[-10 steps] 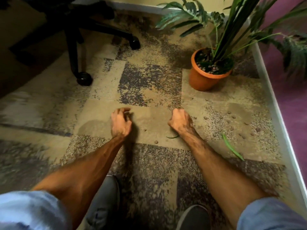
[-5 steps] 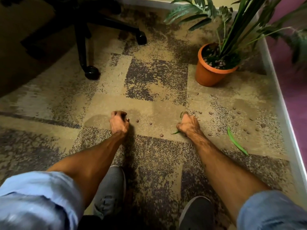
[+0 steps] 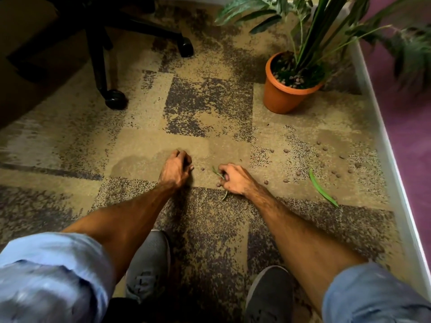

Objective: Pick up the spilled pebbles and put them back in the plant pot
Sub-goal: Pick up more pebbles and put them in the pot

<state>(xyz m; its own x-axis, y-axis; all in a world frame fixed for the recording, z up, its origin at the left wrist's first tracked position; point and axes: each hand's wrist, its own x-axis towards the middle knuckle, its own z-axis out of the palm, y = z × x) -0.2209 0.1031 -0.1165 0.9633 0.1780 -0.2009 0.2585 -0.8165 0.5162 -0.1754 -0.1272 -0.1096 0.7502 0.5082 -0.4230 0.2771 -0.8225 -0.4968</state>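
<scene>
Small brown pebbles (image 3: 285, 150) lie scattered on the patterned carpet, mostly toward the right. One pebble (image 3: 203, 169) sits between my hands. My left hand (image 3: 176, 170) rests on the carpet in a closed fist, knuckles up, and what it holds is hidden. My right hand (image 3: 234, 179) is curled shut with a pebble (image 3: 218, 184) at its fingertips, and a thin green leaf (image 3: 224, 196) sticks out from under it. The orange plant pot (image 3: 282, 99) stands upright at the far right, with pebbles on its soil.
A long green leaf (image 3: 323, 191) lies right of my right hand. A white baseboard ledge (image 3: 384, 148) borders the carpet on the right. Black office chair legs with casters (image 3: 115, 99) stand at the far left. My two shoes (image 3: 149, 264) are below.
Both hands have drawn back toward me and closer together. My right hand has closed over the thin leaf and a pebble. The view has shifted so that the pot appears farther right.
</scene>
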